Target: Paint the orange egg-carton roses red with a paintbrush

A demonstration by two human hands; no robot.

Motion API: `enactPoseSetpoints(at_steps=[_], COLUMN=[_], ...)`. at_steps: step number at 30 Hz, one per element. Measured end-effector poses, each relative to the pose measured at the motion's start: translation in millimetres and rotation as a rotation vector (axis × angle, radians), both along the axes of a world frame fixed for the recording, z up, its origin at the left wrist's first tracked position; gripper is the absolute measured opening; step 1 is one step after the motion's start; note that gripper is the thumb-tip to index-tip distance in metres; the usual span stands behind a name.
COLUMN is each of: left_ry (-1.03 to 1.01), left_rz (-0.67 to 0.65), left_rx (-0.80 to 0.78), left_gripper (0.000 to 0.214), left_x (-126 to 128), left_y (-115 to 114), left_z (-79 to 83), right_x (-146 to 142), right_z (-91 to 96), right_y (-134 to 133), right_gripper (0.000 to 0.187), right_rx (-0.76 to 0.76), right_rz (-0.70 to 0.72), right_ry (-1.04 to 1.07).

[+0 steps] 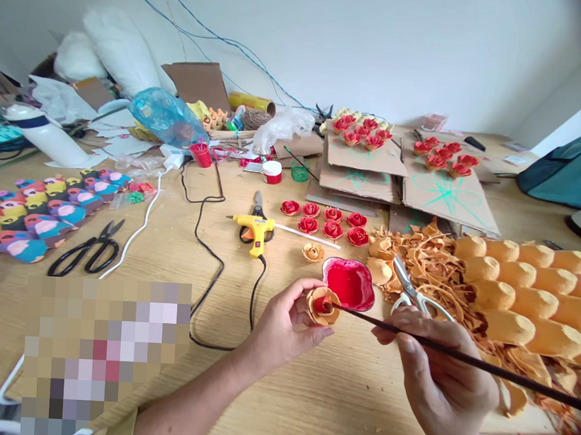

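My left hand (285, 321) holds an orange egg-carton flower (323, 307) between thumb and fingers, its centre coloured red. In my right hand (438, 368) is a long dark paintbrush (478, 362), its tip touching the flower's centre. Just behind the flower sits a dish of red paint (349, 284). An unpainted orange flower (313, 252) lies on the table beyond, near several red flowers (333, 230) in two rows. White-handled scissors (416, 290) rest beside the dish, partly hidden by my right hand.
A yellow glue gun (254, 232) with a black cord lies left of the flowers. Black scissors (91, 249) and painted egg cartons (32, 214) are at left. Orange scraps (429, 267) and an orange egg carton (525, 288) cover the right. Cardboard sheets (360, 182) carry more red flowers.
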State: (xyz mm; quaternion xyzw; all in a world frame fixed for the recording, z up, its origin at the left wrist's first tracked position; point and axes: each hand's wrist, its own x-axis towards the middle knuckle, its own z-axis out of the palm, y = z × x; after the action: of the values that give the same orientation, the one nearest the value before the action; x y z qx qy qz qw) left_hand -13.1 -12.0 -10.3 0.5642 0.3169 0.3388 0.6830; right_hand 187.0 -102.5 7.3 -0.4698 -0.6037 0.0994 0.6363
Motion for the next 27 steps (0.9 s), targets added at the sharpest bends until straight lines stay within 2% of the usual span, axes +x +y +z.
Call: enactPoseSetpoints(at_steps=[11,20,27], left_ry=[0.062,0.073,0.142], left_rz=[0.06,0.072,0.146], left_rx=[0.061,0.1,0.172], left_gripper=[0.053,0.053,0.051], left_x=[1.5,2.0,3.2], left_y=[-0.9,-2.0,-3.0], left_z=[1.5,3.4,0.7], right_x=[-2.0,-0.7,-0.4], right_z=[5.7,0.3,13.8], right_y=[2.0,-0.1,1.0], right_gripper=[0.016,0.023,0.031], right_rx=[0.049,-0.005,0.041], right_rz=[0.085,0.053,0.082], right_ry=[-0.089,-0.176,-0.411])
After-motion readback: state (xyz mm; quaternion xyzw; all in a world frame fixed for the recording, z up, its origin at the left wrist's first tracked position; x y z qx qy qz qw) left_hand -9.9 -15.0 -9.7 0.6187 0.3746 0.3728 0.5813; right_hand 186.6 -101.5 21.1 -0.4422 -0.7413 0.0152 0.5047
